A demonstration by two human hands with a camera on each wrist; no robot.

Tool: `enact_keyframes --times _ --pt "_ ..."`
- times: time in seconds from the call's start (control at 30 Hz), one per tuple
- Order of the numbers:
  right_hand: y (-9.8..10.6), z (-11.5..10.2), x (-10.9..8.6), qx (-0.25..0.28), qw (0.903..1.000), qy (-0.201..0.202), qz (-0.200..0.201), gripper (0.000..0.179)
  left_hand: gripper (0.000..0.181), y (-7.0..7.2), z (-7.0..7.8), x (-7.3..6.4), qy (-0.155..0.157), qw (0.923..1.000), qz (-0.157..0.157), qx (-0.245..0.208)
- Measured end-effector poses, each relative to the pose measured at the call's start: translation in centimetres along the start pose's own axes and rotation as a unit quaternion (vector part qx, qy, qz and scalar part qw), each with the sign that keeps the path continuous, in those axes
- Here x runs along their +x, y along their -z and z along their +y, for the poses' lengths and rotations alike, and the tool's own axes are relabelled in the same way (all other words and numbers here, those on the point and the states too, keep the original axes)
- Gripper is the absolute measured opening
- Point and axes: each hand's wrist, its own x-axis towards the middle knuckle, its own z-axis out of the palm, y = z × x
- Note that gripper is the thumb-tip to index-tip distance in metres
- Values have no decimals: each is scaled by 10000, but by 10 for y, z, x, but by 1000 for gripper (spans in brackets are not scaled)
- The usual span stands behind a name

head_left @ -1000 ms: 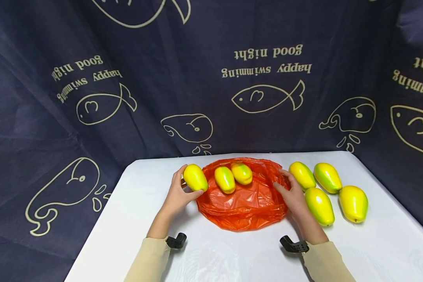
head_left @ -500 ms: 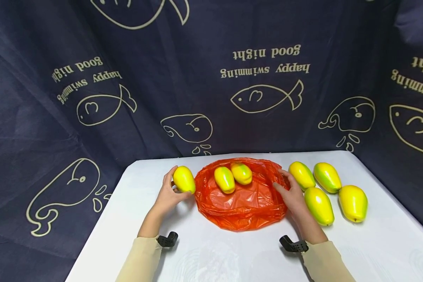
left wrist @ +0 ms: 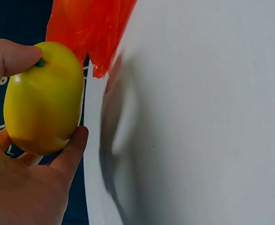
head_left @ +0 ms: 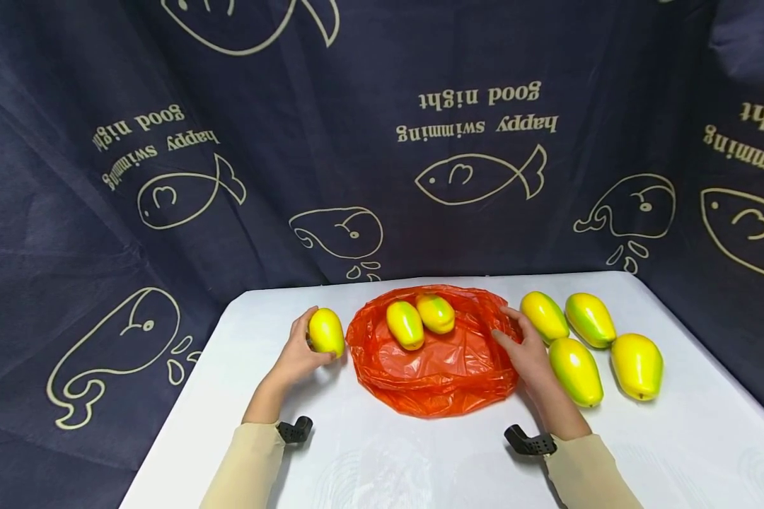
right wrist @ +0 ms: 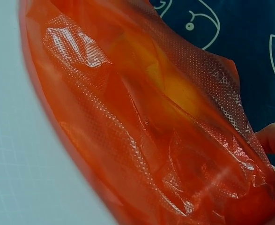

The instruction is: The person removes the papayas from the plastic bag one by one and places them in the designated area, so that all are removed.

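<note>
In the head view my left hand (head_left: 299, 350) grips a yellow mango (head_left: 326, 332) just left of an open red plastic bag (head_left: 446, 392). The left wrist view has the thumb on the stem end of this mango (left wrist: 46, 103), with fingers round its other end. Inside the bag lie two yellow-green mangoes, one at the left (head_left: 405, 325) and one behind it (head_left: 436, 313). My right hand (head_left: 528, 353) holds the bag's right rim between thumb and fingers. Close up in the right wrist view, the bag (right wrist: 128, 122) hides most of that hand, and a yellow shape shows through the film.
Several more mangoes stand grouped right of the bag, among them a front one (head_left: 576, 372) close to my right forearm and an outer one (head_left: 637, 366). The white table (head_left: 414, 459) ends at a dark cloth (head_left: 356, 155) printed with fish and whales.
My left hand has moved left with the mango, from over the bag's left rim to beside it, and has come lower. The right hand and bag look nearly unchanged.
</note>
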Motion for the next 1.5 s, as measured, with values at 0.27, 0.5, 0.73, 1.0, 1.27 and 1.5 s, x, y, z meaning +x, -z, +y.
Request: enact_keyframes --times 0.27,0.5,0.73,1.0,1.27,1.5 --pt "0 1 -1 28 10000 -44 23 59 105 1 -10 6 146 9989 -258 354" --pt "2 0 -1 50 10000 45 58 58 107 2 -14 10 183 9984 -380 386" --pt "1 1 -2 126 9998 120 -9 58 105 3 -17 10 295 9972 -602 326" --pt "2 2 -1 150 9997 165 -19 58 105 4 -17 11 281 9964 -759 250" --pt "3 3 -1 117 9998 188 0 57 111 3 -14 11 323 9964 -715 324" --pt "3 2 -1 139 9998 106 -13 58 110 4 -15 10 355 9970 -668 191"
